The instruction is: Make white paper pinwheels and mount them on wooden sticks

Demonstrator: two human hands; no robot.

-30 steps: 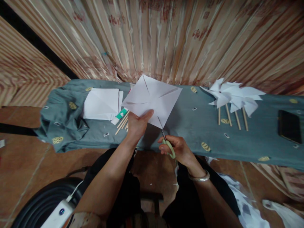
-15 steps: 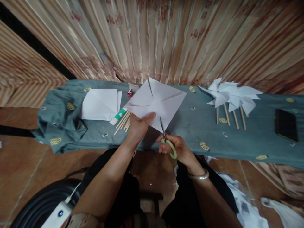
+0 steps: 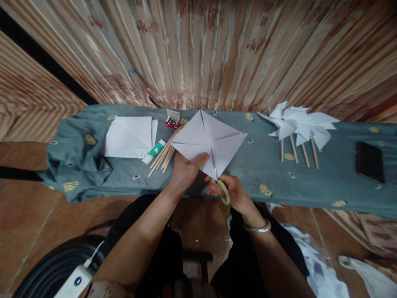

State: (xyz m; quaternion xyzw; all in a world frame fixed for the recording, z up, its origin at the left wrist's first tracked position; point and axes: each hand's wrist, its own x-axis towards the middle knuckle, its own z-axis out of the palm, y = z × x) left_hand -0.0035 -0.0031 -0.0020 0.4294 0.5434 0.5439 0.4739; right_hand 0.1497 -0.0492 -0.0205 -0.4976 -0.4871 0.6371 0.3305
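Observation:
My left hand (image 3: 185, 170) pinches the near edge of a white paper square (image 3: 208, 140) and holds it up over the grey-green cloth (image 3: 254, 165). The square has diagonal creases and cuts running in from its corners. My right hand (image 3: 231, 191) is closed in the green handles of a pair of scissors (image 3: 218, 179). The blades reach into the paper's near corner, along a diagonal crease.
On the cloth lie a stack of white sheets (image 3: 129, 135), a green-and-white glue stick (image 3: 154, 151), several wooden sticks (image 3: 164, 155) and a small red box of pins (image 3: 171, 121). Finished paper pinwheels on sticks (image 3: 299, 126) lie right, a black phone (image 3: 369, 161) beyond. Striped curtain behind.
The paper has turned and shifted right in my left hand, uncovering the sticks and the pin box. The scissors moved up and their blades now sit in the paper's near corner.

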